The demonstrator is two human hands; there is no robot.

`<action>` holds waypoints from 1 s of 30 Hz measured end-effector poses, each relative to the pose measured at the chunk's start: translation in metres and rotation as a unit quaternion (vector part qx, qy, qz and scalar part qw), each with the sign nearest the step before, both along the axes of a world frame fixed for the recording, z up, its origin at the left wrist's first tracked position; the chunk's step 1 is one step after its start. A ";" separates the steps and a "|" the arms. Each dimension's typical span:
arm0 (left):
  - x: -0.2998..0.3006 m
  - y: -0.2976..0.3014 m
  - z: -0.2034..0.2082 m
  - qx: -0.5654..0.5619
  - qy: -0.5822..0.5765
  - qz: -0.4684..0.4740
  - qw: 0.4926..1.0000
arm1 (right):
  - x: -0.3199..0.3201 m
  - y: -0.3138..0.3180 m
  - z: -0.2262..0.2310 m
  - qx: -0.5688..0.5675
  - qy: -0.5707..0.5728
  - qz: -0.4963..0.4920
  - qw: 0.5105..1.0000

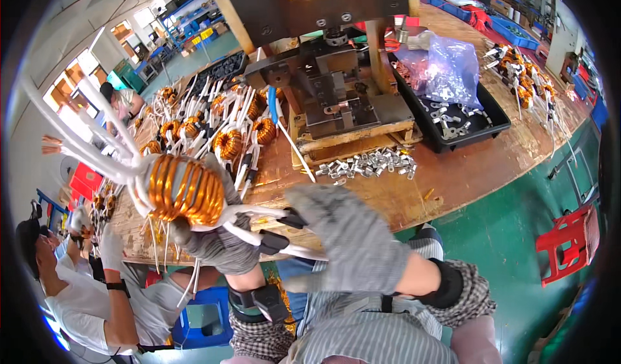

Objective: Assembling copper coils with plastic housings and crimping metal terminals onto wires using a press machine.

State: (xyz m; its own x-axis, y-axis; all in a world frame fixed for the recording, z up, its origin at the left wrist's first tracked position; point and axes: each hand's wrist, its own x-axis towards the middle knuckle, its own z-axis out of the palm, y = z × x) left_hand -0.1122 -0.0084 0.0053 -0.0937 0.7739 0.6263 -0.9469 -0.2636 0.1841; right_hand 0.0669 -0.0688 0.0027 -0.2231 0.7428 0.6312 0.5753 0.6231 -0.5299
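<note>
My left hand (223, 251), in a grey knit glove, is closed around a copper-wound toroidal coil (184, 190) and holds it up over the table's near edge. Long white-sleeved leads rise from the coil at the upper left, one ending in bare copper strands (52, 145). More white leads run from its right side, with black sleeves (274, 242) on them. Beside these leads is my right hand (359, 244), gloved too, its fingers stretched out and thumb apart. The fingertips are close to one black sleeve; whether they touch it I cannot tell.
A metal press (346, 102) stands mid-table, with loose silver lug terminals (372, 163) before it. On its right, a black tray (446, 145) holds terminals and a plastic bag (453, 73). Coils (228, 144) crowd the left. A person (84, 293) sits at left; a red stool (566, 244) stands right.
</note>
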 end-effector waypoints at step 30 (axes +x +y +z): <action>-0.111 -0.018 -0.086 -0.288 0.608 0.391 0.627 | 0.022 0.078 -0.053 -0.570 -0.111 0.150 0.800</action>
